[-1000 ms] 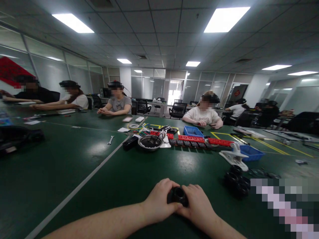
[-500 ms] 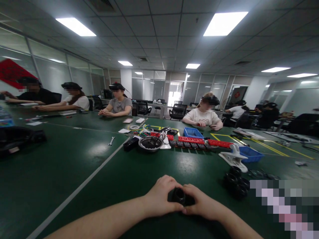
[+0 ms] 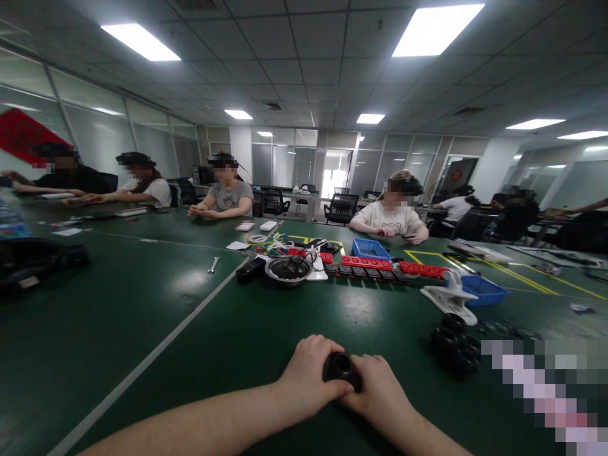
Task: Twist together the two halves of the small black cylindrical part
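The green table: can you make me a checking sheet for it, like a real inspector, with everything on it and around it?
Surface: green table, a pale strip running across it; the lower right corner of the picture is blocked out.
Job's things: one black part with a round opening.
Clutter: black rings, white clip, two blue bins, red strips, bowl, wrench.
Hands: left hand and right hand both grip the black part, one from each side.
Cables: white coil beyond the bowl; a black cable beside it.
Surroundings: people seated around, chairs, ceiling lights on.
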Demonstrator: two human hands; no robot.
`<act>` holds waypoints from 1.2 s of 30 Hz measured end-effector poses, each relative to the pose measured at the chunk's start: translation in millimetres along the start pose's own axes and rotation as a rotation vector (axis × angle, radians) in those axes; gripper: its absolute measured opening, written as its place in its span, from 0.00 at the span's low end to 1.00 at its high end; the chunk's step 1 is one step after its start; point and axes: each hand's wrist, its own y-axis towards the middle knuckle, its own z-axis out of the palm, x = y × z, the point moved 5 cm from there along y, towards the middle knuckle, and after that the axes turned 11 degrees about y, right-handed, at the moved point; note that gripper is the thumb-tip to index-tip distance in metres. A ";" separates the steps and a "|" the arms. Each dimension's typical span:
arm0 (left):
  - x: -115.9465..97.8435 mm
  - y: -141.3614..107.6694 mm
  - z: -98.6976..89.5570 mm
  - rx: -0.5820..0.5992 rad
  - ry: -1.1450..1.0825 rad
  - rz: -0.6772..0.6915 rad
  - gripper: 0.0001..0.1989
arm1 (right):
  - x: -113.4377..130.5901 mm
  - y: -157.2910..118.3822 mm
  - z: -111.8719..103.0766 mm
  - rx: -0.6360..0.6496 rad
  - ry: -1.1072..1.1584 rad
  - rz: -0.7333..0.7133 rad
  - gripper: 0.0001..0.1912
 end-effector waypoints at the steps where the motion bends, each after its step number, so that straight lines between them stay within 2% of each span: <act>1: -0.5 -0.1 -0.3 -0.004 0.006 0.000 0.21 | 1.2 -0.5 0.5 -0.015 0.001 -0.007 0.11; 4: -1.9 1.6 -2.2 0.025 -0.010 0.039 0.20 | 1.9 -0.9 -1.0 -0.017 0.074 -0.068 0.20; 6: -1.7 3.9 -3.7 0.074 -0.038 0.073 0.20 | -0.2 0.0 -2.6 0.058 0.165 -0.112 0.24; 10: -0.2 7.2 -5.4 0.174 -0.101 0.151 0.22 | -6.7 1.5 -7.2 0.252 0.341 -0.170 0.20; 12: -0.4 7.2 -5.8 0.181 -0.110 0.183 0.22 | -10.3 1.8 -9.0 0.284 0.400 -0.163 0.18; 16: -2.0 4.0 -3.9 0.150 -0.077 0.139 0.22 | -15.9 2.3 -6.0 0.205 0.350 -0.057 0.18; 22: -6.0 -1.4 -1.6 0.062 -0.032 0.007 0.20 | -4.9 0.4 1.8 0.042 0.079 0.004 0.16; 27: -3.1 1.3 -1.7 0.051 -0.062 -0.004 0.20 | 4.0 -2.6 0.2 -0.042 -0.043 -0.042 0.15; 31: 0.1 5.0 -2.0 0.119 -0.122 0.077 0.21 | 0.1 -1.5 -2.5 0.070 0.119 -0.096 0.23; 34: 3.0 6.9 -1.6 0.166 -0.149 0.121 0.22 | -3.7 1.8 -5.6 0.230 0.285 -0.163 0.20; 36: 3.9 7.7 -1.5 0.170 -0.165 0.138 0.22 | -5.9 4.1 -8.6 0.288 0.369 -0.200 0.17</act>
